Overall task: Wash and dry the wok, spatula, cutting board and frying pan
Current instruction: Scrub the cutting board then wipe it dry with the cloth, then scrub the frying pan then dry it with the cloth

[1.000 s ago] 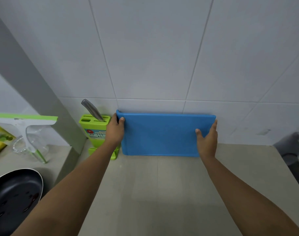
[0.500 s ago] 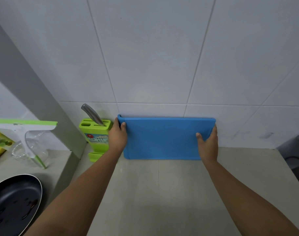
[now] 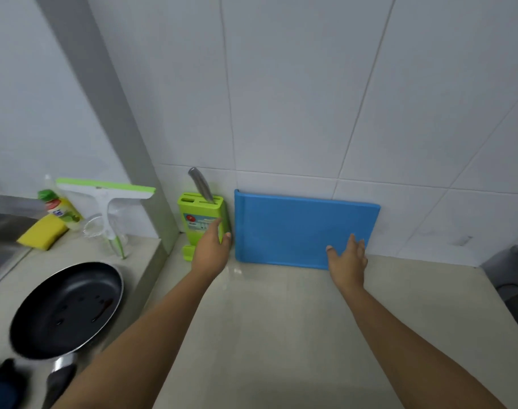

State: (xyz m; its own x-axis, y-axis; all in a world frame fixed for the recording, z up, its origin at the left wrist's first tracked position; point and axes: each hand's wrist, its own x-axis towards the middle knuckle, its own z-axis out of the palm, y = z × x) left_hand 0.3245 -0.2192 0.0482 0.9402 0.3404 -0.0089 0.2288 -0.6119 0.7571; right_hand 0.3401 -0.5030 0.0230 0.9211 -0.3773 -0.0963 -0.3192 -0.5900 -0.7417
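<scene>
The blue cutting board stands on its long edge on the counter, leaning against the white tiled wall. My left hand is just off its left edge, fingers relaxed, in front of the green knife block. My right hand is spread open before the board's lower right part, holding nothing. A black frying pan with dark stains inside lies at the lower left, its handle pointing towards me.
A green and white squeegee, a dish soap bottle and a yellow sponge sit at the left near a sink edge. A grey pillar splits the wall. A dark appliance stands at the right.
Both hands have let go of the cutting board's side edges and pulled back slightly. The board stays leaning against the wall. The view has shifted left and down.
</scene>
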